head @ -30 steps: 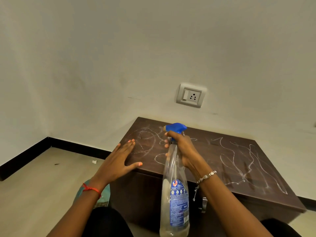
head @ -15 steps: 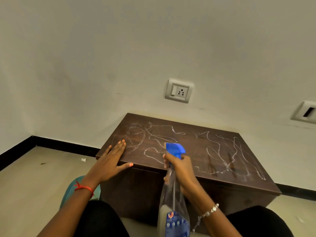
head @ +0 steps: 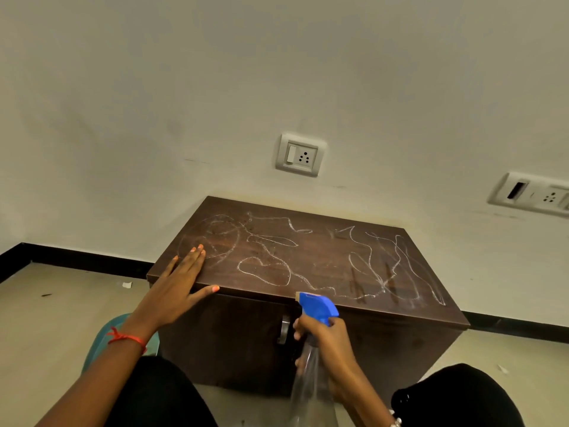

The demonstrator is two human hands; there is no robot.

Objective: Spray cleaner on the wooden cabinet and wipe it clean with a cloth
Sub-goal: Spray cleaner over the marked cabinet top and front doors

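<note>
- Right hand [head: 328,343] is wrapped around the neck of the spray bottle [head: 311,380], with the blue nozzle [head: 317,305] poking up just above the knuckles and aimed at the wooden cabinet [head: 308,266] ahead.
- Left hand [head: 177,291] lies flat and spread wide on the cabinet's near corner, gripping nothing, fingertips touching a chalky ring.
- White scribbles [head: 385,266] run across the top, from beyond the left fingers out past the right hand.
- No cloth in sight anywhere near either hand.
- The risk, I'd say: the nozzle sits low, about level with the front edge, so a squeeze from here could wet the door and handle [head: 284,329] instead of the top.
- Also, mist drifting far forward might reach the wall socket [head: 300,155] above the cabinet.
- And the spread left hand could catch spray, or smear chalk if it slides.
- Compared with a second ago, the bottle has dropped and pulled back toward the body; it was over the top then.
- The left hand has stayed planted.
</note>
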